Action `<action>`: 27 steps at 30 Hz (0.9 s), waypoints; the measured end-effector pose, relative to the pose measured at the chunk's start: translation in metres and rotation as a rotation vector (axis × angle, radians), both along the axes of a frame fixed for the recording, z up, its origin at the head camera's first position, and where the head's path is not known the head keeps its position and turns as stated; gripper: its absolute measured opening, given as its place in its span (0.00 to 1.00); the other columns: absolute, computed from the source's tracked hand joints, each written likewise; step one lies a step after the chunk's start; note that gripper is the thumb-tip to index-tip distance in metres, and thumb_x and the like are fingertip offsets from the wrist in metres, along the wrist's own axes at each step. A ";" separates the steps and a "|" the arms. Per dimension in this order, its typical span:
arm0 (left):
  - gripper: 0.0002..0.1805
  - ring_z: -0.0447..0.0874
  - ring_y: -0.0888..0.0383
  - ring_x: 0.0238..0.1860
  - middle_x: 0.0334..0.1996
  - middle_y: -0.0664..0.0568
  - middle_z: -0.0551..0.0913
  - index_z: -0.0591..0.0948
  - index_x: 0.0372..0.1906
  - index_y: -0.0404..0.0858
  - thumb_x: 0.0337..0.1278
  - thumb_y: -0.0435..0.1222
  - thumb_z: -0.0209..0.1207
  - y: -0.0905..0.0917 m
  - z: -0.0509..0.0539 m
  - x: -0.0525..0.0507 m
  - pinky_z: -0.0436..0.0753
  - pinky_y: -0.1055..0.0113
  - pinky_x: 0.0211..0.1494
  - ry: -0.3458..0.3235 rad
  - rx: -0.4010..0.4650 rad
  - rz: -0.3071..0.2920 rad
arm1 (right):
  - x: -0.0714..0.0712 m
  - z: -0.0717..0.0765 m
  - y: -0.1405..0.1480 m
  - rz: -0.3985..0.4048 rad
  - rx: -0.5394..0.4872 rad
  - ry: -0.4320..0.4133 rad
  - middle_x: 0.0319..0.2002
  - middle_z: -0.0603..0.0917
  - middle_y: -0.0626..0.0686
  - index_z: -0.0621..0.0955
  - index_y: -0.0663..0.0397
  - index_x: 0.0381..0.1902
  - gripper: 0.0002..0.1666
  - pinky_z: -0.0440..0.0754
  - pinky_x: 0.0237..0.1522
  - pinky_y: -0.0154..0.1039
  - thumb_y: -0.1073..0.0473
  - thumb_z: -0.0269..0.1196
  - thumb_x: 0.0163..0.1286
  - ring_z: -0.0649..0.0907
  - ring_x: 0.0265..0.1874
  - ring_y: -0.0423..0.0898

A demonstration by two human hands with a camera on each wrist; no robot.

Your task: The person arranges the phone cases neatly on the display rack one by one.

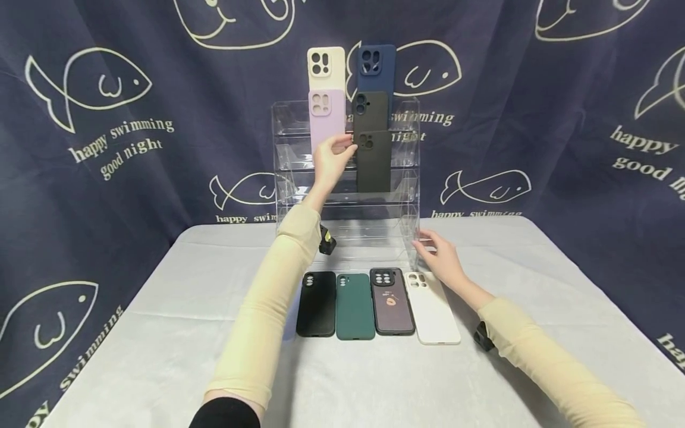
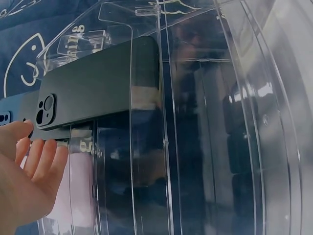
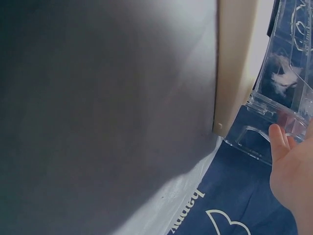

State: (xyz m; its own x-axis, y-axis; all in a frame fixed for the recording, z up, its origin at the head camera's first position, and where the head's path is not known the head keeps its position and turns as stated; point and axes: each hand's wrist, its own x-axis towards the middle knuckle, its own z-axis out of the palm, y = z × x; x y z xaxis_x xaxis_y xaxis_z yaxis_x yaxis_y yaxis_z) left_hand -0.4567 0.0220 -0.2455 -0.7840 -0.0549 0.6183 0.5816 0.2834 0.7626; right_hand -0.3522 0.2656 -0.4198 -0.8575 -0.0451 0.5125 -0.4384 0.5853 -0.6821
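Observation:
My left hand (image 1: pixel 333 160) is at the left edge of the lower dark case (image 1: pixel 374 163) on the clear tiered rack (image 1: pixel 345 245). In the left wrist view, its fingers (image 2: pixel 46 159) are loosely bent beside the camera-hole end of that dark case (image 2: pixel 98 83), with no case visible between them; contact is unclear. Behind it stand another dark case (image 1: pixel 371 113) and a blue case (image 1: pixel 386 71). A lilac case (image 1: pixel 327 128) and a cream case (image 1: pixel 334 68) stand to their left. My right hand (image 1: pixel 441 258) rests with relaxed fingers against the rack's lower right side.
In front of the rack, a black case (image 1: pixel 317 306), a green case (image 1: pixel 355 309), a dark patterned case (image 1: pixel 393 306) and a white case (image 1: pixel 436 312) lie in a row. A bluish case (image 1: pixel 291 324) is partly hidden by my left sleeve. A fish-print curtain (image 1: pixel 160 196) hangs behind the table.

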 end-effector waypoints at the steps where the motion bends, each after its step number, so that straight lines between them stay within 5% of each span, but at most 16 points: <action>1: 0.17 0.86 0.49 0.43 0.44 0.42 0.85 0.81 0.49 0.32 0.53 0.32 0.63 -0.002 0.000 0.000 0.84 0.72 0.47 -0.005 0.003 -0.002 | 0.000 0.000 0.000 0.001 -0.002 0.003 0.54 0.78 0.66 0.72 0.67 0.58 0.25 0.83 0.50 0.50 0.58 0.59 0.68 0.82 0.47 0.60; 11: 0.23 0.85 0.46 0.45 0.48 0.39 0.83 0.75 0.57 0.32 0.54 0.31 0.62 -0.019 -0.006 0.012 0.86 0.70 0.44 -0.075 0.078 -0.064 | -0.002 0.000 -0.001 -0.001 0.004 0.010 0.53 0.78 0.66 0.72 0.67 0.58 0.25 0.83 0.49 0.49 0.57 0.59 0.68 0.82 0.47 0.61; 21: 0.27 0.80 0.48 0.54 0.53 0.40 0.80 0.72 0.60 0.34 0.55 0.34 0.63 -0.048 -0.022 0.025 0.81 0.68 0.56 -0.150 -0.013 -0.179 | -0.002 -0.003 0.000 -0.008 0.014 -0.003 0.53 0.78 0.67 0.72 0.67 0.58 0.25 0.82 0.49 0.51 0.56 0.58 0.69 0.81 0.48 0.61; 27: 0.28 0.79 0.49 0.55 0.54 0.40 0.79 0.71 0.61 0.34 0.55 0.34 0.63 -0.071 -0.031 0.033 0.80 0.67 0.58 -0.156 -0.039 -0.190 | -0.004 -0.003 0.000 -0.004 0.028 0.001 0.53 0.78 0.67 0.72 0.68 0.58 0.25 0.80 0.49 0.51 0.55 0.57 0.70 0.81 0.48 0.62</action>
State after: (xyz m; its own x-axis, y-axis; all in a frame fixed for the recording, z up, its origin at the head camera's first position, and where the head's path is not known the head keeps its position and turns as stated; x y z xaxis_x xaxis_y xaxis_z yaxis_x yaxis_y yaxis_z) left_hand -0.4233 -0.0491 -0.2770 -0.8643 0.1236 0.4875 0.5029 0.2111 0.8382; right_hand -0.3564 0.2660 -0.4225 -0.8570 -0.0559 0.5123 -0.4371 0.6056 -0.6650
